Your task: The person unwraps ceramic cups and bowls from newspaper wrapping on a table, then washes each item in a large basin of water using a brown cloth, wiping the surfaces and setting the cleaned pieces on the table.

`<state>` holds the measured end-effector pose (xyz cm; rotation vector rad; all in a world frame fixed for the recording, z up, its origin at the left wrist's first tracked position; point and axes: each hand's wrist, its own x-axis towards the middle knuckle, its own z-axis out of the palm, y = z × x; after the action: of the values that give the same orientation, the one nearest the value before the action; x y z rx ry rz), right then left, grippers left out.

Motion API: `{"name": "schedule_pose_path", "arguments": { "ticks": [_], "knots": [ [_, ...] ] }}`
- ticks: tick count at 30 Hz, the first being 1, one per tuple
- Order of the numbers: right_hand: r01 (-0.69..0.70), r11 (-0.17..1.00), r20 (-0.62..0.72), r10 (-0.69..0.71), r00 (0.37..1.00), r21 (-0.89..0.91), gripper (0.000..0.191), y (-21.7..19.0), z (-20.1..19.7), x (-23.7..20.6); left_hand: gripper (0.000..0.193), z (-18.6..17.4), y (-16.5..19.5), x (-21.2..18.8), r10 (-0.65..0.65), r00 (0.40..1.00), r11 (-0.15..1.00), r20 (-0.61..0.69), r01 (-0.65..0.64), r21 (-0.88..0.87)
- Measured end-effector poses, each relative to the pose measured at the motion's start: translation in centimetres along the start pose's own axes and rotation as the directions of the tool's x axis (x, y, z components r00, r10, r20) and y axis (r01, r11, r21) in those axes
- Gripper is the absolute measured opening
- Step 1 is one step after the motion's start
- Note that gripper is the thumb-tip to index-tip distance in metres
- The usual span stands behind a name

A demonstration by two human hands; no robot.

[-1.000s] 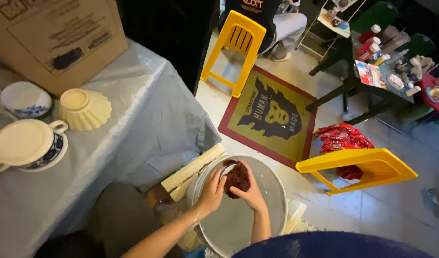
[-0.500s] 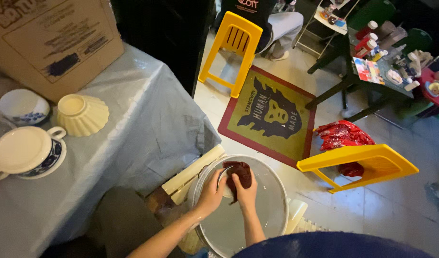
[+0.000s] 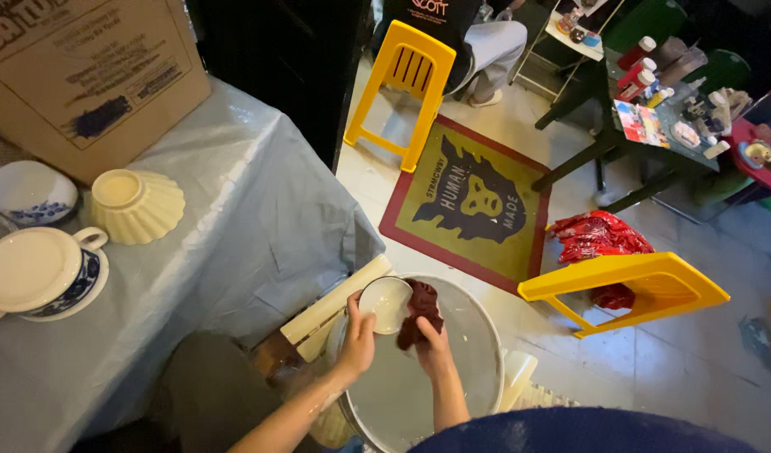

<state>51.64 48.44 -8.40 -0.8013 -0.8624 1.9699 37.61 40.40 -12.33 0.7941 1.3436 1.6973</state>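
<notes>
Over a large round metal basin (image 3: 465,369) on the floor, my left hand (image 3: 358,340) grips the rim of a small white bowl (image 3: 385,302), which is tilted on its side. My right hand (image 3: 432,348) is closed on a dark red cloth (image 3: 419,312) that presses against the bowl's right edge. Both forearms come up from the bottom of the view. The basin holds greyish water.
A table with a pale blue cover (image 3: 234,226) stands at left with a cream bowl (image 3: 138,204), white-and-blue cups (image 3: 41,273) and a cardboard box (image 3: 83,67). Two yellow plastic stools (image 3: 402,75) (image 3: 625,285), a printed floor mat (image 3: 474,201), a red bag (image 3: 599,239) and a seated person (image 3: 478,33) lie beyond.
The white bowl has come into view, turned on its side in my left hand. The red cloth has shifted from covering it to its right edge.
</notes>
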Motion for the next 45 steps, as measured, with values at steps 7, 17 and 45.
{"name": "schedule_pose_path", "arguments": {
  "ticks": [7,17,45],
  "knots": [
    [0.004,0.991,-0.264,-0.041,0.964,-0.137,0.064,-0.5,2.6,0.3,0.043,1.0,0.2,-0.6,0.147,0.979,0.945,0.140,-0.180,0.273],
    [0.412,0.583,-0.126,-0.669,0.732,-0.700,0.058,-0.6,-1.2,0.1,0.045,1.1,0.3,0.0,-0.291,0.935,0.952,0.201,0.264,0.153],
    [0.213,0.517,-0.035,-0.428,0.903,-0.829,0.039,-1.0,-0.4,0.6,0.049,1.3,1.6,0.2,-0.409,0.908,0.810,0.094,0.314,0.496]
  ]
}}
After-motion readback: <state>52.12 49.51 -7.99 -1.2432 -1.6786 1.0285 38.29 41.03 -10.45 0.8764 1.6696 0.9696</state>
